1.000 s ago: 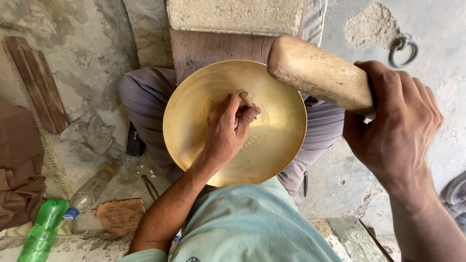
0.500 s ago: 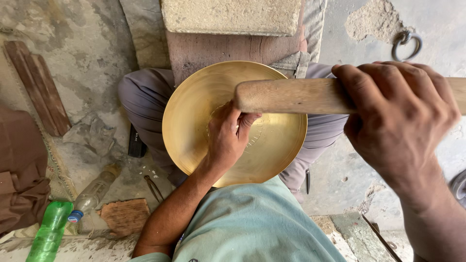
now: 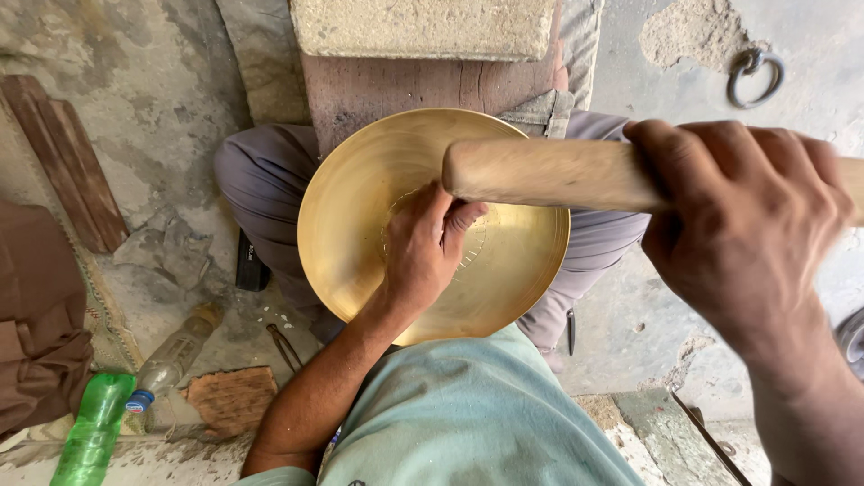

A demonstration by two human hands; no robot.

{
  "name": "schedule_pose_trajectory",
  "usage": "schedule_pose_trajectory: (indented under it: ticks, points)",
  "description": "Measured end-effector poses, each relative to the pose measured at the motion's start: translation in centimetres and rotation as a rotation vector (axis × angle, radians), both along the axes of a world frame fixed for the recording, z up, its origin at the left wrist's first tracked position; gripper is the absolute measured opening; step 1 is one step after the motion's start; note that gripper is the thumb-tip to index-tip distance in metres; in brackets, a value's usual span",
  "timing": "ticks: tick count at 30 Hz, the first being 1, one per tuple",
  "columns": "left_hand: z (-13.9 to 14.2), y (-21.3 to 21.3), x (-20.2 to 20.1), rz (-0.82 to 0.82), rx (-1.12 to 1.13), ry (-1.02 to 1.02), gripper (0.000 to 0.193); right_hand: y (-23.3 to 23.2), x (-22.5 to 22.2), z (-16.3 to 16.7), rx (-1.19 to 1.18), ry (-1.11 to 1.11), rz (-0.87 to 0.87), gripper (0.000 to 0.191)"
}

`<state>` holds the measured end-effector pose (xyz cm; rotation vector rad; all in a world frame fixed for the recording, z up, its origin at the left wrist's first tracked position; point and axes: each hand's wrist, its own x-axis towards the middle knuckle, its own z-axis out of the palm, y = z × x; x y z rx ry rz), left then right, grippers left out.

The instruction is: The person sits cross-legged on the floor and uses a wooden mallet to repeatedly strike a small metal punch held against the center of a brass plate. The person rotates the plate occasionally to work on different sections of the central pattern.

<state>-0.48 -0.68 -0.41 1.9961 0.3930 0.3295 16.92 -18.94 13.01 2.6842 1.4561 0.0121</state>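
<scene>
A round brass dish (image 3: 360, 207) rests over my lap, its hollow side up. My left hand (image 3: 427, 247) lies in its middle, fingers bent and pressing on the metal, holding it still. My right hand (image 3: 742, 225) is raised close to the camera, shut on a thick wooden mallet (image 3: 549, 171). The mallet lies level, its blunt end over the dish just above my left fingers.
A stone block (image 3: 423, 27) sits on a wooden stump (image 3: 396, 90) beyond the dish. On the floor at left lie a green plastic bottle (image 3: 90, 432), a clear bottle (image 3: 175, 355), wooden slats (image 3: 67, 162) and brown cloth (image 3: 36, 315). A metal ring (image 3: 751, 76) lies at upper right.
My right hand has swung the mallet from a tilted, raised pose down to level over the dish. My left hand stays on the dish centre.
</scene>
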Motion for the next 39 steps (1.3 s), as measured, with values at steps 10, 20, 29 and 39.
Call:
schedule_pose_trajectory:
  ticks: [10, 20, 29, 39]
  points:
    - [0.2, 0.0, 0.3, -0.043, -0.022, 0.028, 0.025, -0.2, 0.1, 0.2, -0.067, -0.162, 0.022, 0.026]
    - [-0.4, 0.1, 0.2, -0.068, 0.061, 0.109, 0.029, -2.1, -0.5, -1.6, -0.03, -0.046, -0.026, 0.019]
    - [-0.1, 0.3, 0.2, -0.096, -0.062, 0.043, 0.028, -2.6, -0.6, -1.8, 0.091, 0.052, -0.141, 0.02]
    - [-0.1, 0.4, 0.5, -0.164, 0.058, 0.078, 0.027, -3.0, -0.8, -1.3, -0.105, 0.073, -0.177, 0.014]
